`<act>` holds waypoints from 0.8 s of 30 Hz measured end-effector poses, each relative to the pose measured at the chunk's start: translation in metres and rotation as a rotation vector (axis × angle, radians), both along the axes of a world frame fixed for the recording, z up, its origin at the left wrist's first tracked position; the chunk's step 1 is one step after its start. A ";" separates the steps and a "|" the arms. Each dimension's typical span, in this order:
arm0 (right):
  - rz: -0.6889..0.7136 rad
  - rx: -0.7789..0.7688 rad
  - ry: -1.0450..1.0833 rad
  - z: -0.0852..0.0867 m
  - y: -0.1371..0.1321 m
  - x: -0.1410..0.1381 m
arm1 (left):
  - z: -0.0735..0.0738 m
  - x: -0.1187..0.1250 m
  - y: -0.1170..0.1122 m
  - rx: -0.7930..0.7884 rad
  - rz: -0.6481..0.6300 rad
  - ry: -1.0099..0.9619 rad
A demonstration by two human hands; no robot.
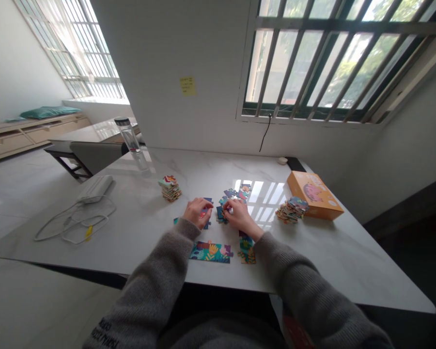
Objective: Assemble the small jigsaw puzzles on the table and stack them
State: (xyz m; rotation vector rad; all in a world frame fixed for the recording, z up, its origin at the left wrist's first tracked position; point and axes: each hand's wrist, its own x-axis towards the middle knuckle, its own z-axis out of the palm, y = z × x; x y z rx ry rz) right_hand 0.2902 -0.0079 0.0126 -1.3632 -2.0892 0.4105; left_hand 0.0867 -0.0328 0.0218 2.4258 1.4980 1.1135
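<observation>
My left hand [198, 211] rests on the white marble table [349, 257] with its fingers curled over a colourful puzzle piece [205, 200]. My right hand [239, 214] is closed in a pinch on another small piece next to a cluster of joined pieces [236, 194]. A joined strip of pieces [210, 252] lies near the front edge, between my grey sleeves. Another joined strip [246, 248] lies under my right wrist.
One stack of loose pieces [170, 188] stands to the left and another [292, 209] to the right, beside an orange box [314, 194]. A clear bottle [131, 143], a white power adapter with its cable [94, 190] and a small white object [282, 160] also lie on the table.
</observation>
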 end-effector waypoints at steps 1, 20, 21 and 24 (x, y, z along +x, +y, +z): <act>0.000 0.003 -0.022 -0.002 -0.002 0.001 | 0.000 0.001 0.000 -0.009 0.001 0.006; 0.032 0.089 -0.005 0.012 -0.024 0.028 | -0.029 -0.117 -0.065 -0.146 0.400 0.182; 0.034 0.097 0.002 0.013 -0.025 0.028 | -0.030 -0.117 -0.065 -0.170 0.395 0.199; 0.033 0.113 0.019 0.013 -0.026 0.029 | -0.031 -0.112 -0.063 -0.189 0.395 0.212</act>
